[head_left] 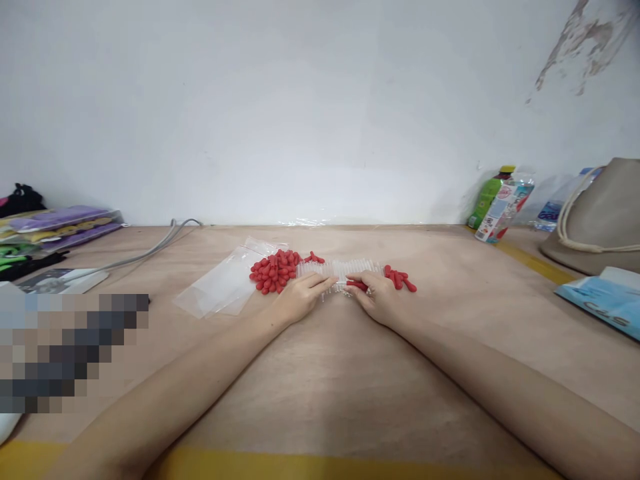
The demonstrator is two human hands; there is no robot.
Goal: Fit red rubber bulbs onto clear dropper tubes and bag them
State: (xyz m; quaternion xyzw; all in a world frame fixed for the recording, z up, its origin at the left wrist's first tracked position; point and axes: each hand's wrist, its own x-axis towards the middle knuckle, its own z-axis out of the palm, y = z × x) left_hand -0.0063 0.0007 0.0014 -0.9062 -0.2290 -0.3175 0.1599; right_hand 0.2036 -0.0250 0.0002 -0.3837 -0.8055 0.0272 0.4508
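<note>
A row of thin clear tubes lies in the middle of the wooden table. Over its left part rests my left hand, its fingers pressed together at a thin clear tube. From the right comes my right hand, with a small red rubber bulb pinched between thumb and fingers and its end facing the left fingertips. Whether bulb and tube touch is too small to tell. A heap of red rubber bulbs lies left of the tubes. Several more loose red bulbs are to the right.
Clear plastic bags lie flat left of the heap. A grey cable and packaged goods sit farther left. Bottles, a beige hat and a blue packet stand or lie right. A white wall closes the back.
</note>
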